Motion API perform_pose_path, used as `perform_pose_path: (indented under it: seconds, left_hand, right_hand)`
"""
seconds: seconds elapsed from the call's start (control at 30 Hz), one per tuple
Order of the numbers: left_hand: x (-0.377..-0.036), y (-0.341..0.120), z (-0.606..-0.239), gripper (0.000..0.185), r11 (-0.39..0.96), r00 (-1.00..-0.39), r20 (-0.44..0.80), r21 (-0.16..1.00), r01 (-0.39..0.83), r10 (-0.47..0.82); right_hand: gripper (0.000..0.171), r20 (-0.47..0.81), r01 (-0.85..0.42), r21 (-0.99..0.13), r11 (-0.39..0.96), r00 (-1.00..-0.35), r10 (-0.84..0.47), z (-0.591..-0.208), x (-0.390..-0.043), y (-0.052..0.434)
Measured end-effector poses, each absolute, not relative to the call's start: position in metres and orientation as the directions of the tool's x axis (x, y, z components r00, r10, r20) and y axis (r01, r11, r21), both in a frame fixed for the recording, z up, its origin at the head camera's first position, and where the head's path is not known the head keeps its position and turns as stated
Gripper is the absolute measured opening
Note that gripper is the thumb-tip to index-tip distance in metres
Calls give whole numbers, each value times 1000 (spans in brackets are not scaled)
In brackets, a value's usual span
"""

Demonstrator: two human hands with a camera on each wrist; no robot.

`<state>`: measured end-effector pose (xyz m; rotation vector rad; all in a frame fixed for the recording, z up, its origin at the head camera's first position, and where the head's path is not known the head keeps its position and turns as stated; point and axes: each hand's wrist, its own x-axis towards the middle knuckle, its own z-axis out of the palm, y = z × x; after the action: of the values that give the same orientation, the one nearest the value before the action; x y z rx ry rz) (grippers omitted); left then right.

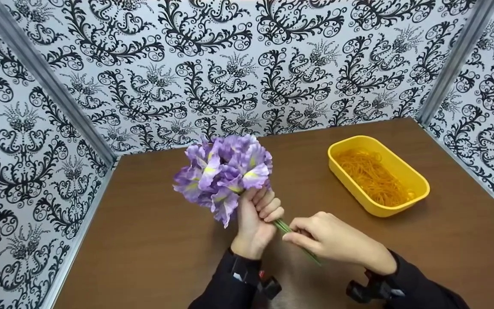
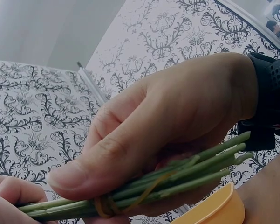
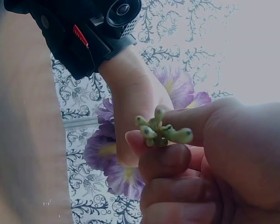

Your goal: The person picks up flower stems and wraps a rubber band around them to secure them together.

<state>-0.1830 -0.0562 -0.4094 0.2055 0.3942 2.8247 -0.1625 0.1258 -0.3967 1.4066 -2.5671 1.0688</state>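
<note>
A bunch of purple artificial flowers (image 1: 225,176) stands tilted above the brown table (image 1: 144,253). My left hand (image 1: 264,206) grips the green stems right under the blooms. Lower down, my right hand (image 1: 296,231) pinches the same stems (image 1: 282,226), whose ends stick out past it. In the left wrist view the right hand (image 2: 167,116) is curled round the stems (image 2: 191,175), and an orange rubber band (image 2: 105,205) is wound round them by the thumb. In the right wrist view the cut stem ends (image 3: 163,130) poke out between the right fingers (image 3: 177,161), with the blooms (image 3: 116,158) behind.
A yellow tub (image 1: 422,182) holding a heap of orange rubber bands (image 1: 373,178) sits on the table to the right of my hands. Patterned black-and-white walls (image 1: 230,64) close off the table at the back and on both sides.
</note>
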Motion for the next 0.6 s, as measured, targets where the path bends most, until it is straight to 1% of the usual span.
perform_pose_path:
  seconds: [0.13, 0.3, 0.47, 0.6]
  left_hand:
    - [-184, -57, -408, 32, -922, -954, 83, 292, -253, 288]
    - [-184, -57, -406, 32, -926, -955, 63, 271, -263, 290]
    - [-184, -57, -407, 34, -924, -951, 57, 260, -280, 305]
    - [-185, -57, -409, 35, -917, -944, 66, 268, -296, 324]
  right_hand:
    - [22, 315, -737, -571, 363, -604, -732, -398, -163, 126]
    - [23, 313, -716, -606, 346, -615, -724, -398, -163, 125]
    - [21, 305, -707, -622, 336, -614, -728, -399, -163, 124]
    - [25, 285, -701, -626, 342, -614, -736, -399, -162, 122]
